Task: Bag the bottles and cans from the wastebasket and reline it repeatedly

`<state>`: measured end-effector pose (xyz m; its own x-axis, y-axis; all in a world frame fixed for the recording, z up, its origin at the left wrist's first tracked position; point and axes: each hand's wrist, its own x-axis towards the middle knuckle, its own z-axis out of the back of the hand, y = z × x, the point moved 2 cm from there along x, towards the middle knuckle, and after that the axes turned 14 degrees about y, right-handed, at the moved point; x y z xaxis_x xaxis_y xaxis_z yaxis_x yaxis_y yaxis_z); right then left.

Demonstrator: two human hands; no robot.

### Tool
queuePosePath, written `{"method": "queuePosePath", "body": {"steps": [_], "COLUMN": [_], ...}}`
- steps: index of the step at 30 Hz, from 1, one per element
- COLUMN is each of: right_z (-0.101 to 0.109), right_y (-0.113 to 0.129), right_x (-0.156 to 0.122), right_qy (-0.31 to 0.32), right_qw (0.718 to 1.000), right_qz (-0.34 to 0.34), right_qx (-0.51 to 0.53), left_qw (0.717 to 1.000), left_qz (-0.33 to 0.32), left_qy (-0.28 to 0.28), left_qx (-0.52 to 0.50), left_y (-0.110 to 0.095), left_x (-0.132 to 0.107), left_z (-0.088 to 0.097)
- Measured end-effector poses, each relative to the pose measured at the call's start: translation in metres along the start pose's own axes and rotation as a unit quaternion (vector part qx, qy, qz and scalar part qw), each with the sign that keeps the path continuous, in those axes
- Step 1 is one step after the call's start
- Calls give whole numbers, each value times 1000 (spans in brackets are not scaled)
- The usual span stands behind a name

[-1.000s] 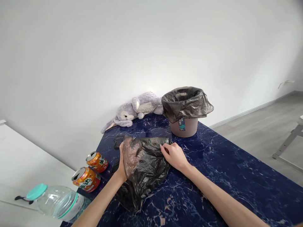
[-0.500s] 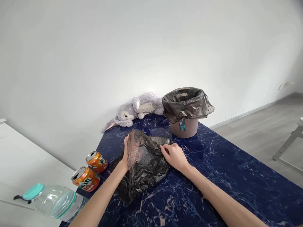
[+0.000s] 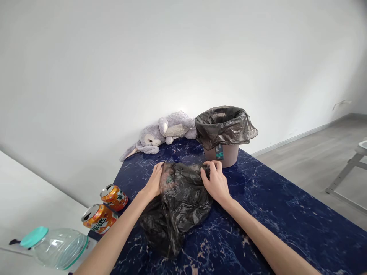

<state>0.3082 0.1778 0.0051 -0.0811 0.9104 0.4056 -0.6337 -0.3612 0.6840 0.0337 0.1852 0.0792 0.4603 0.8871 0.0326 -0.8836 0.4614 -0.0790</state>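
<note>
A crumpled black plastic bag (image 3: 183, 202) lies on the dark blue marbled table between my hands. My left hand (image 3: 155, 181) grips the bag's upper left edge, with some of its fingers hidden under the thin plastic. At the upper right corner, my right hand (image 3: 216, 183) is closed on the bag, its fingers curled over the edge. Something pale and see-through shows through the plastic between the hands, but I cannot make out what it is. Just behind my right hand stands a brownish bin (image 3: 229, 154), lined with another black bag (image 3: 226, 131) folded over its rim.
A grey plush rabbit (image 3: 172, 128) lies against the wall at the back. On the left stand two opened orange drink cans (image 3: 114, 196) and a clear bottle (image 3: 59, 246) with a turquoise cap. The table (image 3: 275, 206) drops off to the grey floor on the right.
The bag has shifted slightly right and its top edge is drawn out between my hands. My right hand has moved a little up and right, its fingers now over the bag's corner.
</note>
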Motion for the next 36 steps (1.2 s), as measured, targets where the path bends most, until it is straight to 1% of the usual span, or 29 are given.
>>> {"method": "queuePosePath", "body": {"steps": [3, 9, 15, 20, 24, 26, 28, 30, 32, 34, 36], "right_z": [-1, -3, 3, 17, 28, 30, 30, 29, 27, 26, 26], "right_y": [-6, -12, -18, -32, -45, -49, -52, -53, -55, -55, -56], "right_x": [1, 1, 6, 11, 12, 11, 10, 9, 9, 8, 8], "right_qy": [-1, 3, 31, 40, 31, 32, 36, 42, 48, 54, 61], "right_qw": [1000, 999, 998, 991, 983, 981, 980, 979, 979, 978, 978], "right_qz": [-22, -37, -34, -79, -129, -143, -150, -155, -160, -162, -162], "right_qx": [3, -9, -50, -102, -125, -128, -126, -123, -120, -117, -113], "left_qw": [999, 989, 977, 975, 974, 975, 979, 981, 977, 969, 960], "left_qz": [-10, -25, -47, -31, 1, 18, 49, 100, 160, 215, 255], "left_qy": [21, 49, 70, 63, 56, 59, 66, 74, 77, 80, 83], "left_qx": [48, 141, 195, 209, 218, 212, 189, 150, 116, 94, 85], "left_y": [-13, -34, -43, -46, -49, -52, -55, -57, -58, -58, -55], "left_x": [-8, -20, -43, -67, -89, -100, -111, -120, -128, -135, -140], "left_z": [11, 35, 62, 82, 107, 123, 139, 154, 166, 175, 179]}}
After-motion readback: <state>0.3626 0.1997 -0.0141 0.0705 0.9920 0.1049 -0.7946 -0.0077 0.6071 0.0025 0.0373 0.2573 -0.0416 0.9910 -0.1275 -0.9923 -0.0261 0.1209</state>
